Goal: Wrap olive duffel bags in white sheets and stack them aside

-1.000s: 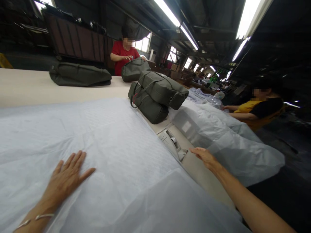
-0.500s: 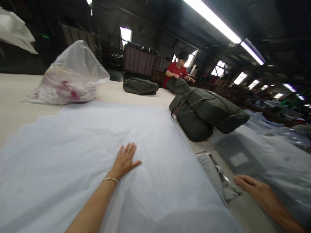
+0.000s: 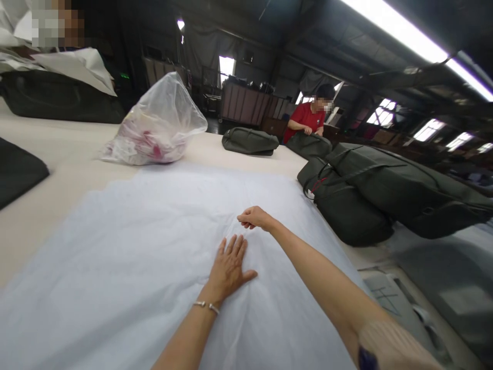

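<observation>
My left hand [image 3: 228,271] lies flat with fingers spread on a wide, pale bluish-white, translucent plastic sheet [image 3: 134,252], pressing it to the table. Just beyond its fingertips, my right hand [image 3: 256,218] is closed in a pinch, low over the sheet. Small creases in the plastic run up to the pinching fingertips, and they appear to hold a bit of it. The sheet covers most of the tabletop before me and has wrinkles around both hands.
A clear plastic bag [image 3: 157,128] with pinkish contents stands at the far edge. Dark green bags [image 3: 346,205] are piled at right; another bag [image 3: 250,141] lies behind. A co-worker in red [image 3: 306,121] handles one. More dark bags [image 3: 57,97] lie left. A marked grey panel [image 3: 393,298] is right.
My right hand has moved left from beside the grey panel to the middle of the sheet and closed in a pinch. My left hand stays flat. The view has turned left.
</observation>
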A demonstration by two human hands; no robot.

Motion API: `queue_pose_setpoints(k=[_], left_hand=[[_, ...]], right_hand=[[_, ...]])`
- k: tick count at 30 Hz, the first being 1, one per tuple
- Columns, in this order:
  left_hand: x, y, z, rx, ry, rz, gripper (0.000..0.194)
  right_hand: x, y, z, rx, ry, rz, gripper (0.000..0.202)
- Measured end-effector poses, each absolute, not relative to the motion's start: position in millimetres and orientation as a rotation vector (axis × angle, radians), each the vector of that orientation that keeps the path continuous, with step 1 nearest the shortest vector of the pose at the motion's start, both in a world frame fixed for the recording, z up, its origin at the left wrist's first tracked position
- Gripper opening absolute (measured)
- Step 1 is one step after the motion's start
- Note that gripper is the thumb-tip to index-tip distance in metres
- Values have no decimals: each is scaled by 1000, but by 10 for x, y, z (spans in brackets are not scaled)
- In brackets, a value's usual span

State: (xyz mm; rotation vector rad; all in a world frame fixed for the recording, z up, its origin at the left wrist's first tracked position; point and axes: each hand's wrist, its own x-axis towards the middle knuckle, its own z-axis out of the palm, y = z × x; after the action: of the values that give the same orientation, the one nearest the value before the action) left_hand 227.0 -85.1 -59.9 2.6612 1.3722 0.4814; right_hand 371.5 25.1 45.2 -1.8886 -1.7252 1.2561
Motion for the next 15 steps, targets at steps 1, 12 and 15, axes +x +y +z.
queue_pose_setpoints(k=[1, 12, 15], left_hand=[[2271, -852, -598, 2649, 1368, 481, 87], [2285, -858, -607, 2586, 1338, 507, 89], [2283, -863, -584, 2597, 1352, 486, 89]], right_hand=[[3690, 353, 391, -1950, -1749, 1231, 22], [3673, 811, 140, -2399, -2110, 866, 41], [3801, 774, 93, -2384, -2110, 722, 60]])
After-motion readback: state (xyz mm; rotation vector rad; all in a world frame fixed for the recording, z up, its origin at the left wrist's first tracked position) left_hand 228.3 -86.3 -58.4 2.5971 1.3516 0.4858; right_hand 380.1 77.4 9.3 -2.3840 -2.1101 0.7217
